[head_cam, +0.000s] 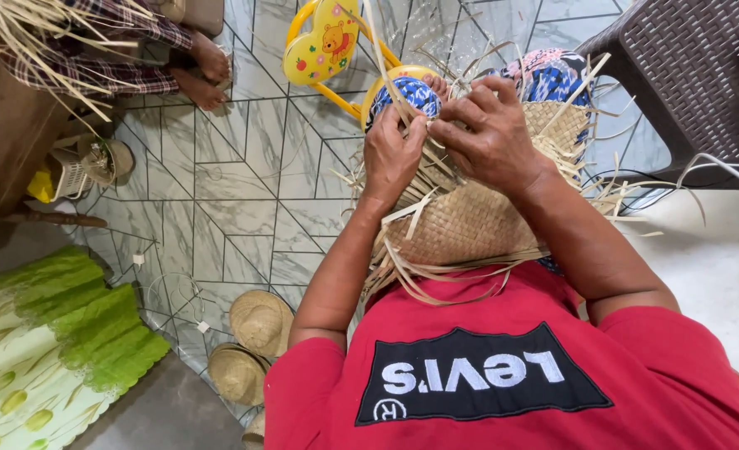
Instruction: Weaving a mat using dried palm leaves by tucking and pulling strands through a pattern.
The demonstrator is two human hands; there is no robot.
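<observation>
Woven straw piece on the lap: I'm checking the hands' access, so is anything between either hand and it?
Nothing visible is. The left hand and the right hand are both already on the woven straw piece, pinching loose strips at its upper edge.

A black printed patch point(484, 374) with white lettering lies across the red shirt point(636, 367), near and centre. Far, at centre, a yellow heart-shaped plaque point(322, 42) on a small chair carries a cartoon bear picture and small coloured stickers.
</observation>
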